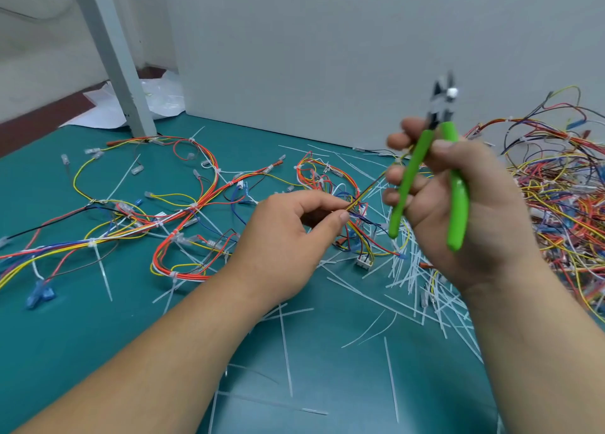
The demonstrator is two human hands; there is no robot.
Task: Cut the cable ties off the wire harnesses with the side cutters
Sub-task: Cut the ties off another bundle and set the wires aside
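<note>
The left hand [288, 234] is in the middle, above the green table [98, 335], and its thumb and first finger pinch a thin wire harness [370, 188]. This bunch of yellow and red wires goes up and to the right, to the fingers of the right hand [471, 211]. The right hand is held up a bit higher, with its fingers curled round the side cutters [458, 198]. The two green handles are spread apart and the metal tip points up and away, toward the grey wall [327, 57]. A small white bit [452, 91] sits at the tip, too blurry to tell what it is. Under the right hand lies a heap of cut white cable ties [406, 276], and more lie on the near part of the table. On the left of the table are more harnesses [183, 211] spread out in loops, with white ties on them. On the far right is a big tangled pile of wires [563, 185]. A grey post [111, 57] stands at the far left, with a white plastic bag [108, 106] behind it
</note>
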